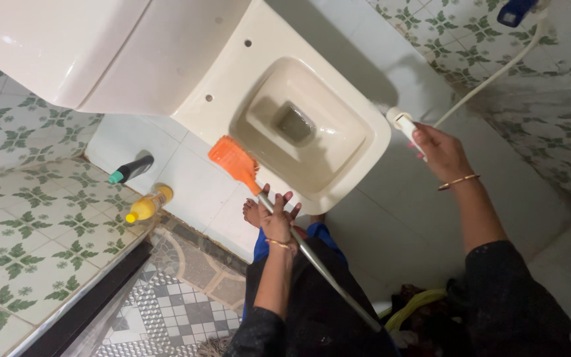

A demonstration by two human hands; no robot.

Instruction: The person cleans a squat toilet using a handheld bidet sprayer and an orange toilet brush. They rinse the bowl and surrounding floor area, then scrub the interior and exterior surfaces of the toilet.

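Note:
My left hand (pixel 276 218) grips the grey metal handle of a brush whose orange head (pixel 233 158) rests against the rim of the cream toilet bowl (pixel 358 162). My right hand (pixel 439 151) holds a white hand sprayer (pixel 403 123) beside the bowl's right rim, nozzle aimed at the bowl. Its white hose (pixel 490 76) runs up to the tiled wall. A bangle sits on each wrist. The bowl has no seat, and a little water stands in its drain.
A dark bottle with a teal cap (pixel 131 169) and a yellow bottle (pixel 148 205) lie on the floor left of the bowl. My bare foot (pixel 252 213) stands by the bowl's front. Green-patterned tiles cover the walls. A yellow-green hose (pixel 418 305) lies lower right.

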